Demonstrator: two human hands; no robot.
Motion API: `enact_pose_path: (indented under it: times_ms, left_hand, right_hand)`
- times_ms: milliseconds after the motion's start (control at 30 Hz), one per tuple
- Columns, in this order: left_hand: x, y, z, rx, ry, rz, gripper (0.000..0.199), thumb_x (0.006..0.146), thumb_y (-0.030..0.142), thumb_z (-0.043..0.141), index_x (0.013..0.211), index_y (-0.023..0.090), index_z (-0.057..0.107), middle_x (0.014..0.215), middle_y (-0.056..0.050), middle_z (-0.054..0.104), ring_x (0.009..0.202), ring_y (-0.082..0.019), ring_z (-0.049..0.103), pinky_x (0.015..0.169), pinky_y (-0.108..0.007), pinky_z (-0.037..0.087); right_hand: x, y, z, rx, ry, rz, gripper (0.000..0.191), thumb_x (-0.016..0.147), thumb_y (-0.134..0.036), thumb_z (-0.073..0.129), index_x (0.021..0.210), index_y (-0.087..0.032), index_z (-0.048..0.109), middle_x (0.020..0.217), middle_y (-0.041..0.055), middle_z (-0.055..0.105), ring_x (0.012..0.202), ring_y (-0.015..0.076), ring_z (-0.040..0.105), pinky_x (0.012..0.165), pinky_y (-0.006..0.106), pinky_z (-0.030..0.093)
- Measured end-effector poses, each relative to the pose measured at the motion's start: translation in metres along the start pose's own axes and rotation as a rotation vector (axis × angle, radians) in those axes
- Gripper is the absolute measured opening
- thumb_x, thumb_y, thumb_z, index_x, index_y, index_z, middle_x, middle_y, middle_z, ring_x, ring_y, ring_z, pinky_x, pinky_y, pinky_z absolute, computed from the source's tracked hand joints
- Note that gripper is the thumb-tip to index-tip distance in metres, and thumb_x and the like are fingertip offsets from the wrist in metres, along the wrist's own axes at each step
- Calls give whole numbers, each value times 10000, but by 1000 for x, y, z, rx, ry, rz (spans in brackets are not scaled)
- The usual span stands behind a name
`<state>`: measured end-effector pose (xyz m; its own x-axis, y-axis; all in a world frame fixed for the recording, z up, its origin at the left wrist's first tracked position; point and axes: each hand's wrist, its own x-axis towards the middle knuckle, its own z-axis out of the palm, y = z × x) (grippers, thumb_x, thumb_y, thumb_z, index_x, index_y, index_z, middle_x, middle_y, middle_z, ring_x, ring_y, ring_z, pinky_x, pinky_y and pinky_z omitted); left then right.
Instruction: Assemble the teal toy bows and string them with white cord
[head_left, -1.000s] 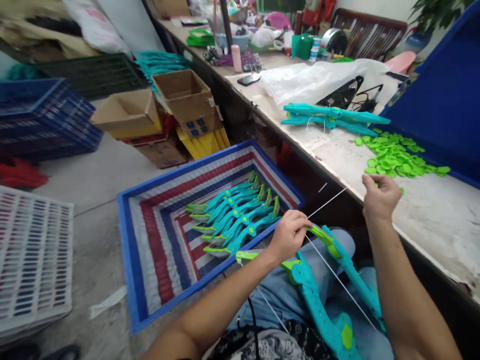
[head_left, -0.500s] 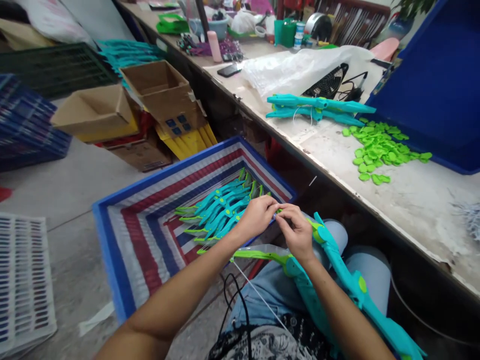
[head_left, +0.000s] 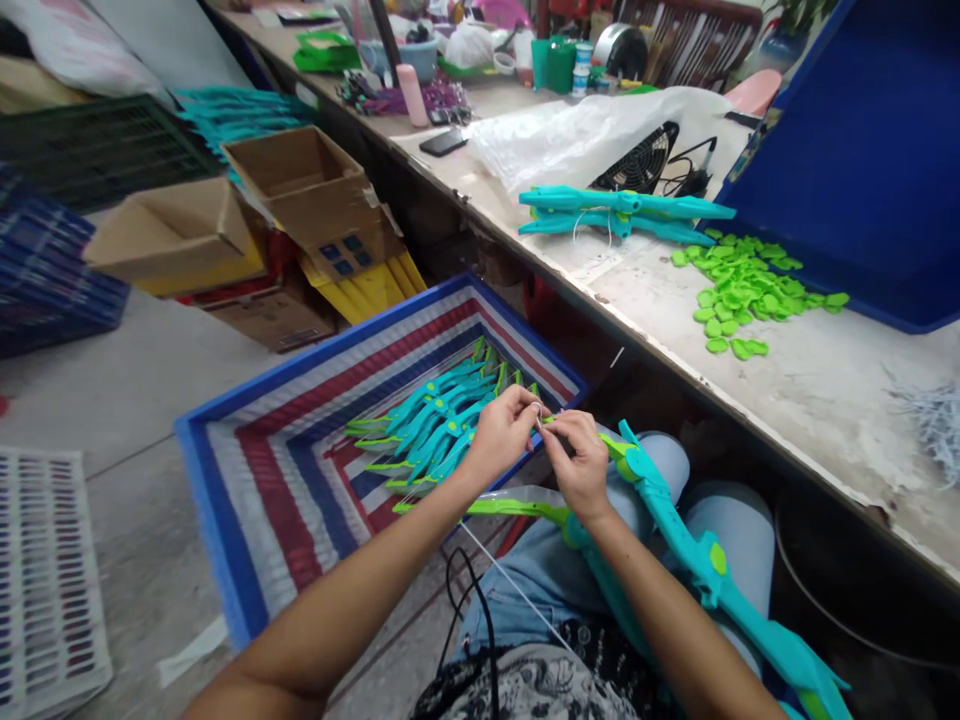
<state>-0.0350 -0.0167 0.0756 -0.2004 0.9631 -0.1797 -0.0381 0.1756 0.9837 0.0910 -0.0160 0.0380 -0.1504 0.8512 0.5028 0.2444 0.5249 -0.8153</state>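
Observation:
My left hand (head_left: 504, 428) and my right hand (head_left: 580, 462) meet at the green tip of a turquoise and green toy bow. Both pinch a white string (head_left: 537, 410), which makes a small loop between the fingertips. The toy bow (head_left: 671, 505) lies across my lap, running down to the right under my right forearm. A second turquoise and green bow part (head_left: 517, 508) passes beneath my wrists. From its green end a white cord (head_left: 517, 585) runs down toward my body. The fingers partly cover the bow's tip.
A blue-rimmed crate (head_left: 214, 510) with striped lining holds several similar bows (head_left: 442, 415). On the workbench (head_left: 825, 430) lie more bows (head_left: 626, 212), green pieces (head_left: 742, 290) and a blue bin (head_left: 870, 180). Cardboard boxes (head_left: 172, 225) and a white basket (head_left: 49, 560) stand left.
The white string now shows as a loop between my fingertips, and my right hand has turned and dropped slightly. The whole view has shifted a little.

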Motion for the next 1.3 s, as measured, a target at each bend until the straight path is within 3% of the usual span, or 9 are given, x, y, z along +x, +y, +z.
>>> enact_pose_path:
  times_ms: [100, 267, 533, 700, 800, 933, 1100, 1200, 1300]
  left_hand:
    - [-3, -2, 7, -160, 75, -70, 242, 682, 347, 677, 771, 144, 579, 670, -12, 652, 522, -118, 600, 441, -211, 472]
    - [-2, 1, 0, -277, -14, -222, 356, 555, 366, 806, 760, 118, 654, 659, -41, 682, 588, -150, 653, 572, -262, 548]
    - [1, 3, -10, -212, -182, -263, 323, 551, 363, 821, 702, 110, 688, 621, -40, 668, 573, -138, 637, 598, -264, 550]
    - [-1, 4, 0, -201, -98, -236, 256, 589, 325, 767, 679, 123, 638, 593, -6, 626, 546, -115, 600, 544, -242, 526]
    - [0, 5, 4, -254, -46, -243, 212, 581, 291, 733, 611, 125, 605, 586, 2, 604, 568, -113, 588, 556, -249, 531]
    - [3, 7, -1, -344, -173, -295, 177, 542, 252, 728, 621, 115, 647, 646, -29, 644, 640, -139, 612, 620, -280, 546]
    - [0, 5, 0, -195, -197, -217, 188, 566, 248, 730, 700, 128, 674, 655, -3, 643, 575, -99, 573, 601, -242, 499]
    - [-1, 1, 4, -55, -142, -130, 199, 613, 304, 710, 712, 139, 659, 608, 22, 604, 510, -84, 505, 511, -220, 427]
    - [-1, -4, 5, 115, -112, -53, 195, 662, 338, 681, 661, 144, 658, 592, 17, 597, 551, -104, 515, 542, -226, 412]
  right_hand:
    - [3, -1, -2, -18, 11, 29, 133, 886, -228, 556, 831, -208, 675, 815, 37, 631, 824, 175, 574, 762, 344, 484]
    - [12, -2, -5, 15, 56, 89, 165, 890, -215, 536, 887, -215, 701, 829, 34, 598, 795, 154, 587, 724, 299, 499]
    - [14, 2, -5, 35, -36, 66, 214, 892, -197, 540, 977, -248, 730, 847, 25, 561, 796, 131, 582, 708, 262, 503]
    - [15, 3, -7, 46, -84, 10, 293, 907, -170, 493, 1124, -238, 677, 898, 38, 579, 816, 125, 591, 721, 256, 507]
    - [18, 5, -10, -9, -72, -22, 212, 900, -220, 540, 1033, -240, 703, 889, 39, 598, 823, 138, 600, 732, 274, 512]
    - [23, 9, -16, -88, -120, -108, 180, 908, -245, 533, 914, -231, 712, 839, 43, 625, 786, 148, 610, 706, 287, 520]
    - [25, 11, -20, -227, -139, -211, 185, 909, -222, 499, 847, -208, 673, 817, 61, 664, 781, 169, 618, 728, 314, 512]
    - [22, 11, -21, -240, -136, -156, 191, 914, -221, 472, 817, -204, 636, 792, 54, 659, 756, 166, 617, 715, 308, 501]
    - [16, 13, -25, -212, -145, -82, 178, 915, -229, 473, 803, -201, 607, 775, 45, 645, 740, 161, 611, 696, 296, 489]
